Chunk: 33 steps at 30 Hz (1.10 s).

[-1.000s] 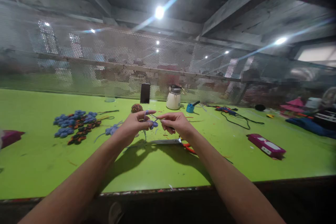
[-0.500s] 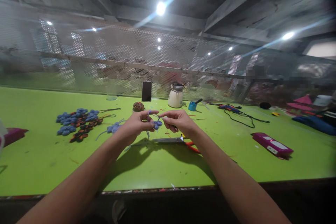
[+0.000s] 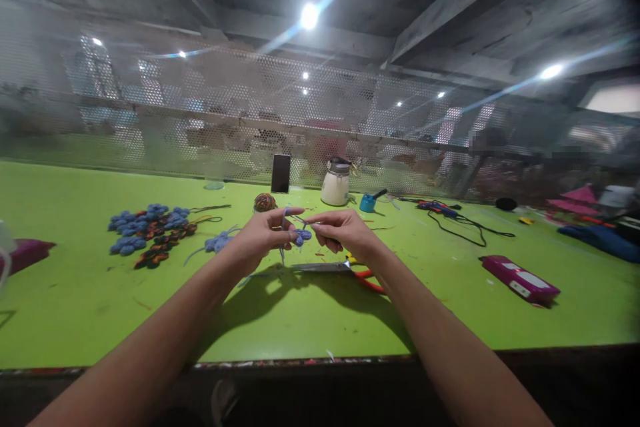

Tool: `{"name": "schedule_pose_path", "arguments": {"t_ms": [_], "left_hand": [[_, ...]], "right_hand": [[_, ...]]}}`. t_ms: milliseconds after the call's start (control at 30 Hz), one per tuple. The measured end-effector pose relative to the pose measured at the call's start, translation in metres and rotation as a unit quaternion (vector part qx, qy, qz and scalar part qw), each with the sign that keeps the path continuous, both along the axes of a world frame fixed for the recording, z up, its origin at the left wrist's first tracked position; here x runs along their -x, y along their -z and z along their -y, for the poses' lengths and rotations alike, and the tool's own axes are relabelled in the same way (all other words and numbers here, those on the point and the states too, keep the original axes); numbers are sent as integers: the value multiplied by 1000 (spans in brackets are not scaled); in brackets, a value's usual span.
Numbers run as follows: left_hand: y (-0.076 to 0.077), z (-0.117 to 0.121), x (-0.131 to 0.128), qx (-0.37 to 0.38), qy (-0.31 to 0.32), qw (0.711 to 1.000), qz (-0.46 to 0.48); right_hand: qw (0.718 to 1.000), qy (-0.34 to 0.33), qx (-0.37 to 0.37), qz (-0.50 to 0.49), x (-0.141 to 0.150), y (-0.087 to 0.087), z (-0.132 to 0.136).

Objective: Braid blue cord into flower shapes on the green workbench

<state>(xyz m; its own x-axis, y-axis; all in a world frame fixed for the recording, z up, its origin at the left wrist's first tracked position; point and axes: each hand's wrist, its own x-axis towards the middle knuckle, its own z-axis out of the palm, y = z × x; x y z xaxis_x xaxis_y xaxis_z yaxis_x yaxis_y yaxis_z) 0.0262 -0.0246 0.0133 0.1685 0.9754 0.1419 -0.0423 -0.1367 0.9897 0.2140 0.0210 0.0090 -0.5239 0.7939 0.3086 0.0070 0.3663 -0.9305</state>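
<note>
Left hand [image 3: 274, 232]: thumb and fingers closed on the left edge of a small blue-violet yarn flower [image 3: 303, 237], index finger stretched out above it with a strand of the yarn looped round. Flower sits just past the thumb tip, in the space between the two hands, raised over the green table [image 3: 225, 340]. A tail of yarn hangs below the thumb.

Right hand [image 3: 341, 232]: thumb and index finger nearly together, pinching a thin tool [image 3: 301, 219] that points toward the left hand, its tip by the yarn above the flower. Kind of tool too small to tell. Other fingers curled under.

Below the hands, scissors [image 3: 323, 267] flat on the table, blades to the left, orange-red handles partly behind the right forearm. Left of the left wrist, another blue flower [image 3: 218, 242]; farther left, a cluster of blue flowers [image 3: 127, 233] and dark orange-and-black flowers [image 3: 153, 255]. Multicolored yarn ball [image 3: 265, 202] just behind the left hand. Beyond: upright phone [image 3: 281, 174], white jug [image 3: 335, 187], small blue pot [image 3: 368, 203].
</note>
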Motion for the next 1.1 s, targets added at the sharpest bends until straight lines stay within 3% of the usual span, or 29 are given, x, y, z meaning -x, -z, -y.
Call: {"name": "schedule_pose_path", "arguments": {"t_ms": [300, 667, 1100], "left_hand": [[4, -5, 3, -27, 24, 999, 23], [5, -6, 1, -33, 2, 999, -10], [6, -6, 3, 7, 3, 1000, -21]], "right_hand": [[999, -8, -26, 25, -4, -5, 2], [993, -23, -70, 91, -8, -7, 1], [956, 7, -192, 223, -13, -10, 3]]}}
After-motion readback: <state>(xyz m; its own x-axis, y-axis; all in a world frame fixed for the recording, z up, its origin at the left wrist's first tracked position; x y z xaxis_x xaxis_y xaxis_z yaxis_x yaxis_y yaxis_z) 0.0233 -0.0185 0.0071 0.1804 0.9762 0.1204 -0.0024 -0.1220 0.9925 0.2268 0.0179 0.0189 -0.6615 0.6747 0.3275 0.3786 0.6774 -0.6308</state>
